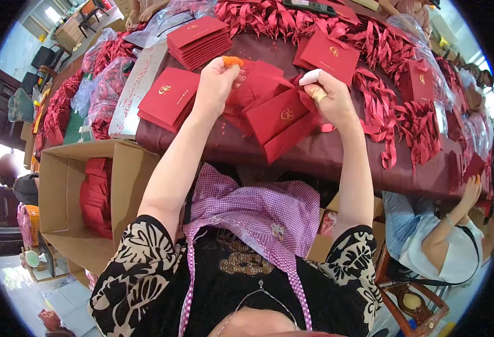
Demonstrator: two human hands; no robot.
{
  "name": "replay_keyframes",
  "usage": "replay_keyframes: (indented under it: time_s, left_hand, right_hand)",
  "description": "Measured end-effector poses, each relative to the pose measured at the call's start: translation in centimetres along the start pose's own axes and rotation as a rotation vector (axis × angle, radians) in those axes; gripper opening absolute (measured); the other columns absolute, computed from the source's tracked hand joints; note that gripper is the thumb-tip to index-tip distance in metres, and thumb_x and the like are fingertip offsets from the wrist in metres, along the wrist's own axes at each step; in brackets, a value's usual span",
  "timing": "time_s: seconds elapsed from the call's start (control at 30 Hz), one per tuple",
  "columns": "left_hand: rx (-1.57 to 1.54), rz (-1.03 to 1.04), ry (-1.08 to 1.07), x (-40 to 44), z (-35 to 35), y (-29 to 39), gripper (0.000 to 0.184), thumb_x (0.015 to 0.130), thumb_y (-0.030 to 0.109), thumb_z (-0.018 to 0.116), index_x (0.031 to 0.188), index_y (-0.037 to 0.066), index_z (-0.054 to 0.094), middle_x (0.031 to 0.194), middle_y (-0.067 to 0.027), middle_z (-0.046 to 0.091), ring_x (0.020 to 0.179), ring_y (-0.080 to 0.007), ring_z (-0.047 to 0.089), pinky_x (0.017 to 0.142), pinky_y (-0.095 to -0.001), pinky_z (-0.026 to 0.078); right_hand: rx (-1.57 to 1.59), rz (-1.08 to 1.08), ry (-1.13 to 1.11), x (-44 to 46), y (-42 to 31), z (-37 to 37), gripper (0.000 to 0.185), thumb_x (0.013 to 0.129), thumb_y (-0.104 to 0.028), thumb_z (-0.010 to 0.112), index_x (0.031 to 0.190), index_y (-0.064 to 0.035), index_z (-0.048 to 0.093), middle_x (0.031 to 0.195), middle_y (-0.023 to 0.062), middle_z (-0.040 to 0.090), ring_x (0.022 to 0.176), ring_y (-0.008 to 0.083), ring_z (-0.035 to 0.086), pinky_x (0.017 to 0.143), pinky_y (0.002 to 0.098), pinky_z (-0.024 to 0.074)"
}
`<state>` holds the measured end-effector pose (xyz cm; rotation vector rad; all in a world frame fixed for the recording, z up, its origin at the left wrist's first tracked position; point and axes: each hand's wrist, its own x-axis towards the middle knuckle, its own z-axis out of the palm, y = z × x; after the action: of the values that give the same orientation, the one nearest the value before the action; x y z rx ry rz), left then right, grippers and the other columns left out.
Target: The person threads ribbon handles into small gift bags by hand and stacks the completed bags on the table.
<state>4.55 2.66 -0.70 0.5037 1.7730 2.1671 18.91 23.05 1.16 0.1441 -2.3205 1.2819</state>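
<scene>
At upper centre, the right hand (330, 100) pinches the red bag (280, 123) by its edge, probably for steadying it above the bench (220, 147); the left hand (219, 81) has curled fingers, their grip I cannot tell.

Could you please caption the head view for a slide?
Right hand holding a gold-marked red packet, left hand beside it, above a dark red tablecloth with stacked packets and ribbons.
</scene>
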Motion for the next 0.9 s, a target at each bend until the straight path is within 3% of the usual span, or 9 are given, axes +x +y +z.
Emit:
replay_keyframes:
  time_s: [0.03, 0.1, 0.23, 0.53, 0.57, 0.67, 0.73, 0.8, 0.9]
  left_hand:
    - [0.004, -0.003, -0.001, -0.2, -0.1, -0.1, 0.011, 0.085, 0.009, 0.058, 0.093, 0.002, 0.060, 0.077, -0.0039, 0.059, 0.066, -0.0121, 0.055, 0.062, -0.0250, 0.047]
    - [0.615, 0.490, 0.114, -0.8, 0.2, 0.2, 0.021, 0.085, 0.003, 0.055, 0.106, 0.001, 0.058, 0.086, -0.0057, 0.059, 0.078, -0.0132, 0.056, 0.071, -0.0253, 0.047]
    - [0.895, 0.741, -0.169, -3.2, 0.9, 2.6, 0.016, 0.076, 0.014, 0.069, 0.088, 0.003, 0.065, 0.082, -0.0094, 0.055, 0.079, -0.0226, 0.055, 0.072, -0.0322, 0.044]
    - [1.109, 0.402, -0.275, -3.0, 0.4, -0.4, 0.021, 0.074, 0.023, 0.068, 0.078, 0.003, 0.066, 0.084, -0.0165, 0.059, 0.089, -0.0339, 0.055, 0.079, -0.0430, 0.043]
    - [1.076, 0.476, -0.223, -2.7, 0.1, -1.0, 0.021, 0.072, 0.019, 0.070, 0.077, 0.000, 0.065, 0.071, -0.0128, 0.060, 0.071, -0.0249, 0.059, 0.066, -0.0361, 0.046]
    - [0.914, 0.070, -0.262, -3.0, 0.3, 1.2, 0.023, 0.074, 0.020, 0.067, 0.081, -0.001, 0.066, 0.077, -0.0198, 0.062, 0.078, -0.0306, 0.062, 0.071, -0.0373, 0.047]
    - [0.875, 0.129, -0.237, -2.1, -0.5, -0.1, 0.023, 0.074, 0.019, 0.066, 0.082, -0.003, 0.065, 0.074, -0.0201, 0.062, 0.071, -0.0289, 0.063, 0.067, -0.0352, 0.047]
    - [0.756, 0.150, -0.309, -1.8, -0.4, -0.1, 0.018, 0.078, 0.014, 0.065, 0.081, -0.004, 0.065, 0.065, -0.0028, 0.060, 0.061, -0.0076, 0.052, 0.059, -0.0253, 0.043]
    - [0.689, 0.027, -0.326, -1.5, -0.3, -0.6, 0.015, 0.081, 0.007, 0.060, 0.088, -0.006, 0.065, 0.074, -0.0011, 0.062, 0.068, -0.0069, 0.053, 0.063, -0.0230, 0.043]
  right_hand:
    - [0.003, 0.032, -0.001, 0.1, 0.0, 0.1, 0.009, 0.086, 0.001, 0.056, 0.094, -0.0004, 0.060, 0.084, 0.0020, 0.061, 0.081, 0.0096, 0.055, 0.076, 0.0237, 0.0454]
    - [-0.017, 0.051, 0.011, 0.4, 0.1, 0.4, 0.010, 0.086, 0.001, 0.056, 0.094, -0.0006, 0.060, 0.084, 0.0022, 0.061, 0.080, 0.0097, 0.055, 0.076, 0.0235, 0.0453]
    - [-0.016, 0.110, 0.017, 0.9, 0.3, 0.8, 0.009, 0.086, 0.001, 0.055, 0.094, -0.0002, 0.059, 0.080, 0.0055, 0.061, 0.076, 0.0122, 0.056, 0.071, 0.0250, 0.0459]
    - [-0.111, 0.148, 0.080, -1.3, 2.6, -1.2, 0.027, 0.083, -0.007, 0.063, 0.109, -0.0021, 0.059, 0.098, 0.0113, 0.065, 0.090, 0.0183, 0.062, 0.079, 0.0297, 0.0481]
    - [-0.186, 0.143, 0.037, -2.4, 2.9, -2.2, 0.029, 0.080, -0.010, 0.066, 0.107, -0.0016, 0.060, 0.100, 0.0128, 0.065, 0.095, 0.0220, 0.061, 0.083, 0.0318, 0.0470]
    - [-0.322, 0.248, -0.096, -6.0, 3.7, -3.8, 0.031, 0.075, -0.014, 0.068, 0.103, -0.0024, 0.062, 0.101, 0.0145, 0.062, 0.100, 0.0297, 0.057, 0.089, 0.0370, 0.0437]
    - [-0.587, 0.090, -0.116, -7.6, 4.0, -3.4, 0.024, 0.073, -0.013, 0.069, 0.094, -0.0032, 0.062, 0.097, 0.0128, 0.061, 0.097, 0.0308, 0.054, 0.085, 0.0386, 0.0436]
    - [-0.584, 0.080, -0.032, -8.1, 4.1, -2.7, 0.019, 0.069, -0.007, 0.068, 0.086, -0.0028, 0.059, 0.093, 0.0120, 0.060, 0.095, 0.0311, 0.054, 0.082, 0.0390, 0.0428]
    - [-0.503, 0.127, 0.095, -8.3, 5.0, -3.0, 0.015, 0.076, -0.004, 0.066, 0.089, -0.0017, 0.060, 0.088, 0.0101, 0.062, 0.085, 0.0241, 0.058, 0.077, 0.0322, 0.0450]
